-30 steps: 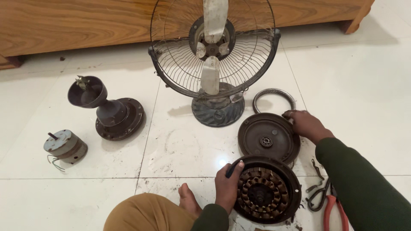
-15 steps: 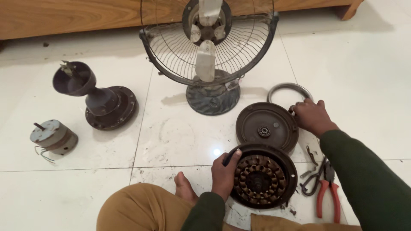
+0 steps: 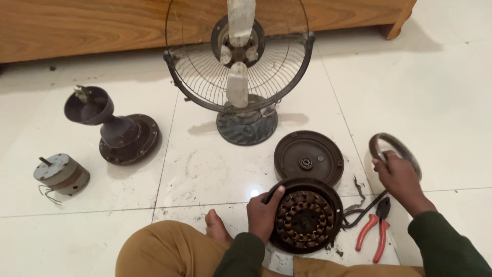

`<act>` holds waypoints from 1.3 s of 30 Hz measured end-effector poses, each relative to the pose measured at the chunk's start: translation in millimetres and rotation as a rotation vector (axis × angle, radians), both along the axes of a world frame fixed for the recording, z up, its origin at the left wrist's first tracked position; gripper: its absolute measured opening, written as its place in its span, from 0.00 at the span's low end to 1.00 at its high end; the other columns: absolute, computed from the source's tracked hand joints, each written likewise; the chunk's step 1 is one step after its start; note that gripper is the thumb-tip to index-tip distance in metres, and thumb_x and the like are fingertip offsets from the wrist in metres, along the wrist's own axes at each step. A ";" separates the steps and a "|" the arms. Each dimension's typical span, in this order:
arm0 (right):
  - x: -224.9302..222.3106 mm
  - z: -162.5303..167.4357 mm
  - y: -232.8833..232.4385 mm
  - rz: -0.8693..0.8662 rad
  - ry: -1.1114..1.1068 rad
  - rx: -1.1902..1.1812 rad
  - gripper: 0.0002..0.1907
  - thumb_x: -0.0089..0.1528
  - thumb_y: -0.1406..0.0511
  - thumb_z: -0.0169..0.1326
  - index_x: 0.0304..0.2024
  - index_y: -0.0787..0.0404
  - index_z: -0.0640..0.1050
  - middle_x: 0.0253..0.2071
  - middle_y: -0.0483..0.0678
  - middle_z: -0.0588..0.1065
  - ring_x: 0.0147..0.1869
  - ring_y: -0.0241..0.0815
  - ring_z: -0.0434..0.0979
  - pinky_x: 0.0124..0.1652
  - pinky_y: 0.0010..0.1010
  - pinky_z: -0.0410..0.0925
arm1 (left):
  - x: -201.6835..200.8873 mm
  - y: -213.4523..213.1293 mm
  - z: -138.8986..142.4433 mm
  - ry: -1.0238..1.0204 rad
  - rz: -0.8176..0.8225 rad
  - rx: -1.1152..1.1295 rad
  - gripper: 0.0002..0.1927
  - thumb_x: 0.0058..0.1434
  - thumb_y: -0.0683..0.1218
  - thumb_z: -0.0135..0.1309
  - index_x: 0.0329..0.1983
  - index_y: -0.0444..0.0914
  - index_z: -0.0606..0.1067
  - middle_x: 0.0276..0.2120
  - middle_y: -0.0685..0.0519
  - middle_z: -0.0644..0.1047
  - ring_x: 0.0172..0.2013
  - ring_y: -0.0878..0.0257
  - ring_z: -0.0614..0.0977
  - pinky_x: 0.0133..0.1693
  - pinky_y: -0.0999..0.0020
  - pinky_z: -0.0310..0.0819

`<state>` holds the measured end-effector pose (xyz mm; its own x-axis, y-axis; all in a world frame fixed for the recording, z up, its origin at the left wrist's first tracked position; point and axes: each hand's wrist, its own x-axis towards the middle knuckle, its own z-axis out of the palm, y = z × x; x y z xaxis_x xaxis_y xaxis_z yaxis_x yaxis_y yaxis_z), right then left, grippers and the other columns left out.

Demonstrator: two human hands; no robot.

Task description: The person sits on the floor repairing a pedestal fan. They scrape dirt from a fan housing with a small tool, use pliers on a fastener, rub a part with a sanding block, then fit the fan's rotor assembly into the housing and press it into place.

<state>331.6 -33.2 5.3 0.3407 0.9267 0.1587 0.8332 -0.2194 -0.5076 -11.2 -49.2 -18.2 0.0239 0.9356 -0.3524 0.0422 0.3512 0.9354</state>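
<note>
The table fan loses its cage top to the upper edge. The left hand hides the stator housing's left rim. The right hand covers part of the metal ring. Both sleeves run off the bottom edge.

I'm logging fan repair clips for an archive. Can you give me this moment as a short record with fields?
Setting: white tiled floor, person seated
Left hand: grips rim of round dark motor housing with copper windings
Right hand: holds grey metal ring
Beside housing: round dark metal cover plate, red-handled pliers
Further off: caged table fan, dark funnel-shaped stand, small grey cylindrical motor
</note>
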 end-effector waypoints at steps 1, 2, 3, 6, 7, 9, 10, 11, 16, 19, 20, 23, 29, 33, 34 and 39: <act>2.6 4.5 -5.3 -0.077 0.132 -0.007 0.16 0.71 0.58 0.50 0.45 0.67 0.76 0.25 0.59 0.73 0.27 0.50 0.72 0.30 0.43 0.66 | -0.8 0.3 -0.9 0.031 0.002 0.036 0.28 0.60 0.61 0.60 0.36 0.27 0.84 0.23 0.49 0.82 0.23 0.66 0.80 0.30 0.66 0.75; 4.4 10.4 -13.1 -0.155 0.263 -0.023 0.15 0.72 0.59 0.50 0.45 0.67 0.77 0.23 0.59 0.71 0.24 0.49 0.70 0.27 0.42 0.64 | -1.0 -1.2 -2.3 0.060 0.001 0.064 0.29 0.60 0.61 0.60 0.37 0.27 0.84 0.23 0.49 0.84 0.24 0.65 0.81 0.31 0.66 0.76; 3.7 17.0 -20.4 -0.164 0.449 0.077 0.15 0.72 0.60 0.50 0.45 0.67 0.76 0.24 0.53 0.71 0.25 0.42 0.69 0.27 0.37 0.64 | -1.4 -2.0 -3.8 0.071 0.004 0.050 0.30 0.60 0.62 0.59 0.38 0.27 0.84 0.24 0.48 0.84 0.25 0.65 0.82 0.32 0.65 0.77; -14.4 35.8 -43.2 -0.153 0.786 0.301 0.13 0.71 0.61 0.52 0.42 0.67 0.75 0.26 0.41 0.71 0.26 0.30 0.67 0.25 0.28 0.63 | -3.4 0.0 -9.7 0.095 0.009 0.058 0.31 0.61 0.63 0.57 0.40 0.28 0.84 0.26 0.47 0.85 0.28 0.63 0.84 0.36 0.65 0.78; -28.2 37.1 -55.2 -0.137 0.752 0.306 0.13 0.70 0.61 0.52 0.42 0.67 0.75 0.25 0.42 0.71 0.25 0.30 0.67 0.24 0.28 0.62 | -4.2 0.4 -12.5 0.098 0.005 0.080 0.31 0.60 0.64 0.56 0.41 0.29 0.84 0.27 0.47 0.85 0.29 0.63 0.84 0.37 0.64 0.78; -62.3 32.8 -77.1 -0.076 0.470 0.257 0.12 0.68 0.61 0.57 0.42 0.65 0.78 0.22 0.48 0.71 0.22 0.37 0.68 0.23 0.34 0.62 | -6.5 2.9 -19.1 0.101 0.010 0.079 0.33 0.60 0.65 0.55 0.40 0.28 0.84 0.27 0.45 0.85 0.30 0.61 0.84 0.38 0.63 0.78; -81.5 26.8 -88.4 -0.035 0.224 0.198 0.12 0.66 0.60 0.60 0.43 0.64 0.80 0.20 0.53 0.72 0.21 0.44 0.69 0.23 0.39 0.63 | -7.8 4.6 -23.0 0.100 0.017 0.052 0.36 0.60 0.67 0.54 0.38 0.26 0.84 0.27 0.43 0.85 0.30 0.59 0.83 0.39 0.61 0.77; -98.7 20.3 -100.4 0.066 0.105 0.276 0.12 0.62 0.62 0.60 0.44 0.63 0.81 0.23 0.53 0.75 0.25 0.46 0.74 0.25 0.38 0.67 | -8.3 7.0 -26.8 0.099 0.021 0.024 0.38 0.60 0.68 0.54 0.36 0.24 0.84 0.28 0.41 0.85 0.30 0.57 0.83 0.39 0.60 0.77; -151.1 -6.5 -121.9 0.553 -0.194 0.499 0.19 0.60 0.61 0.61 0.50 0.64 0.76 0.32 0.50 0.81 0.33 0.46 0.84 0.33 0.37 0.74 | -10.0 23.0 -41.3 0.068 0.137 -0.096 0.42 0.59 0.72 0.50 0.39 0.25 0.83 0.35 0.42 0.85 0.36 0.56 0.84 0.44 0.58 0.75; -165.1 -11.9 -117.4 0.710 -0.256 0.398 0.25 0.60 0.62 0.63 0.57 0.66 0.74 0.31 0.49 0.80 0.36 0.45 0.83 0.37 0.37 0.74 | -7.7 24.2 -42.9 0.059 0.180 -0.120 0.43 0.61 0.72 0.49 0.38 0.23 0.82 0.34 0.40 0.84 0.36 0.54 0.83 0.43 0.56 0.74; -168.7 -12.2 -115.5 0.745 -0.270 0.350 0.27 0.60 0.63 0.63 0.59 0.66 0.73 0.31 0.49 0.79 0.36 0.45 0.82 0.38 0.38 0.74 | -7.4 23.9 -42.7 0.060 0.192 -0.122 0.44 0.61 0.72 0.48 0.38 0.23 0.82 0.33 0.40 0.84 0.35 0.54 0.82 0.42 0.56 0.74; -176.1 -10.5 -110.6 0.836 -0.317 0.271 0.35 0.53 0.63 0.64 0.61 0.69 0.71 0.36 0.51 0.79 0.43 0.47 0.80 0.44 0.41 0.70 | -6.5 22.6 -39.3 0.003 0.168 -0.114 0.39 0.60 0.70 0.49 0.37 0.27 0.83 0.32 0.44 0.84 0.34 0.57 0.83 0.41 0.59 0.75; -174.9 -4.3 -106.1 0.857 -0.376 0.227 0.40 0.47 0.60 0.64 0.61 0.69 0.71 0.39 0.52 0.78 0.48 0.51 0.78 0.47 0.42 0.68 | -2.2 22.4 -24.2 -0.257 0.129 -0.232 0.37 0.66 0.67 0.52 0.36 0.24 0.80 0.31 0.46 0.80 0.31 0.59 0.76 0.37 0.58 0.72; -174.8 -1.8 -105.5 0.805 -0.384 0.165 0.31 0.55 0.67 0.60 0.62 0.65 0.73 0.45 0.51 0.77 0.49 0.46 0.77 0.48 0.40 0.67 | -1.3 21.4 -12.9 -0.402 0.113 -0.315 0.35 0.66 0.65 0.50 0.45 0.27 0.80 0.39 0.46 0.83 0.37 0.60 0.81 0.44 0.62 0.77; -175.5 -1.1 -105.7 0.803 -0.382 0.176 0.30 0.56 0.67 0.60 0.61 0.64 0.74 0.48 0.52 0.77 0.49 0.46 0.77 0.48 0.40 0.66 | -1.1 21.2 -10.4 -0.405 0.101 -0.329 0.35 0.66 0.65 0.50 0.47 0.26 0.80 0.41 0.44 0.83 0.39 0.59 0.81 0.45 0.62 0.77; -177.6 7.5 -109.8 0.797 -0.511 0.209 0.24 0.54 0.67 0.58 0.54 0.64 0.77 0.49 0.49 0.76 0.57 0.48 0.72 0.51 0.44 0.63 | 1.7 18.9 -3.1 -0.538 0.120 -0.373 0.33 0.68 0.64 0.46 0.54 0.30 0.77 0.47 0.45 0.82 0.43 0.57 0.82 0.49 0.60 0.78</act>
